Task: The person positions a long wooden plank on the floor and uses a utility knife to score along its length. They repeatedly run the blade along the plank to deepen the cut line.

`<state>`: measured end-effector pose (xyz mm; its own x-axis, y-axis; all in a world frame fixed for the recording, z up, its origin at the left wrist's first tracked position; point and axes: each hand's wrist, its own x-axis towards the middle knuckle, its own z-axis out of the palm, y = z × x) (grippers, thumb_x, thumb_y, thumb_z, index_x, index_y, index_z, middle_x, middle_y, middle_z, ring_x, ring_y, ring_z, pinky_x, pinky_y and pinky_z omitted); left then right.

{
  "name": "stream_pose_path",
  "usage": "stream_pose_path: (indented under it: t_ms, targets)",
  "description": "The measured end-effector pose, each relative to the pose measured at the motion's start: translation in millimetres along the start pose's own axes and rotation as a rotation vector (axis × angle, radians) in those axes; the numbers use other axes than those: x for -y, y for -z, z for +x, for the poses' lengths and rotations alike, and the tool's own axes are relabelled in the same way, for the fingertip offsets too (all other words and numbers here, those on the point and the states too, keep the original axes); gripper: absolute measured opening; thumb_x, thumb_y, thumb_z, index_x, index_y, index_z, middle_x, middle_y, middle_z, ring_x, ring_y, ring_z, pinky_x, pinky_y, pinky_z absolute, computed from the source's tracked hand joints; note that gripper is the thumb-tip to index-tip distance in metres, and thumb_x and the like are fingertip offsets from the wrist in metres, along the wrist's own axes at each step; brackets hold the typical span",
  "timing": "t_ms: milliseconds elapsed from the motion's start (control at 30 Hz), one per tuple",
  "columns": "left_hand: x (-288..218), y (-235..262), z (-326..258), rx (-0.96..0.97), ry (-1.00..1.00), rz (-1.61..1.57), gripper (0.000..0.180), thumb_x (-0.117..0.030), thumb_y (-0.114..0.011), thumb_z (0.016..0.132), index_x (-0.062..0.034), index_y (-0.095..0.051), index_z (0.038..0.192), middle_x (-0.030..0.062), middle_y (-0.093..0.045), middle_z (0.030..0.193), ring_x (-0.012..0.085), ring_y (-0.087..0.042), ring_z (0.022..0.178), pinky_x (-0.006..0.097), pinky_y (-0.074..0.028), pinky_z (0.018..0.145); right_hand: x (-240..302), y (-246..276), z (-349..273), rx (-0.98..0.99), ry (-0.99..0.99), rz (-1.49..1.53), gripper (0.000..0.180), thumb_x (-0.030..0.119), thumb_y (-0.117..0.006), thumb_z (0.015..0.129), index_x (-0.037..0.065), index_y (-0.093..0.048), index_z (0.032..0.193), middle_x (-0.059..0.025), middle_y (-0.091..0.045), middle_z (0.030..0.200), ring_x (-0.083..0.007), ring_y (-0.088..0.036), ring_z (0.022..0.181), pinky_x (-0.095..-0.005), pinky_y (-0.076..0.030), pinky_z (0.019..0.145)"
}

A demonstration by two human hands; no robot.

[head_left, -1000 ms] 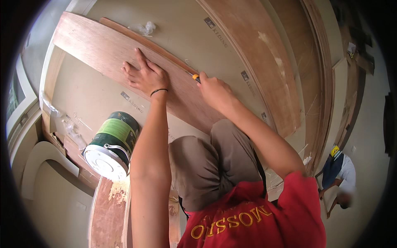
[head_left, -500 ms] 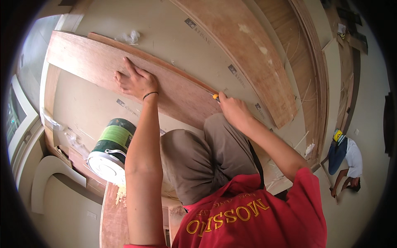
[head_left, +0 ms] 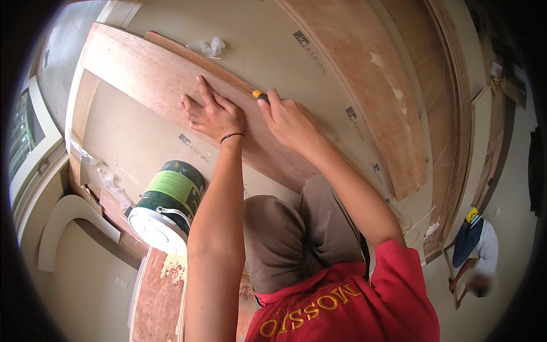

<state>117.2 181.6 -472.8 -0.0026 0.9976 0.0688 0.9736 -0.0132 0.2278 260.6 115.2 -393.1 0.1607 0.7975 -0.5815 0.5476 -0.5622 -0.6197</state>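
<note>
L hand (head_left: 216,118) flat on board (head_left: 134,71), fingers apart; R hand (head_left: 289,121) fingers clamped on yellow-&-blk tool (head_left: 259,94) at board's far edge. Green bucket (head_left: 170,187) nr opp. edge.

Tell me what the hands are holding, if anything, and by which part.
The right hand grips a yellow-and-black tool by its handle; the left hand holds nothing, lying spread on the wooden board.

Light is brightest at left, near the window (head_left: 25,142). Bucket lid (head_left: 155,229) glares white. Far person's head (head_left: 481,283) is blurred. Lens distortion bows outer edges; corners are black.
</note>
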Motion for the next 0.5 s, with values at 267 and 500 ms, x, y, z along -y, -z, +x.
stream_pose_path:
  t_ms: [267,500]
  targets:
    - [-1,3,0,-0.007,0.018,-0.004,0.050,-0.030,-0.043,0.099,-0.0294,-0.039,0.149,0.0258,-0.026,0.151,0.0416,-0.019,0.143,0.062,-0.016,0.110,17,-3,33,0.018,0.077,-0.057,0.038,0.034,-0.039,0.103,-0.001,-0.051,0.101,-0.0250,-0.067,0.076,-0.0450,-0.067,0.076,-0.0533,-0.054,0.065]
    - [-4,6,-1,0.028,0.023,0.009,0.056,-0.025,-0.046,0.096,-0.0294,-0.036,0.150,0.0258,-0.023,0.153,0.0432,-0.015,0.144,0.060,-0.017,0.109,24,-11,52,-0.055,0.159,-0.050,0.035,0.033,-0.043,0.102,-0.001,-0.051,0.099,-0.0252,-0.064,0.069,-0.0470,-0.064,0.069,-0.0559,-0.050,0.062]
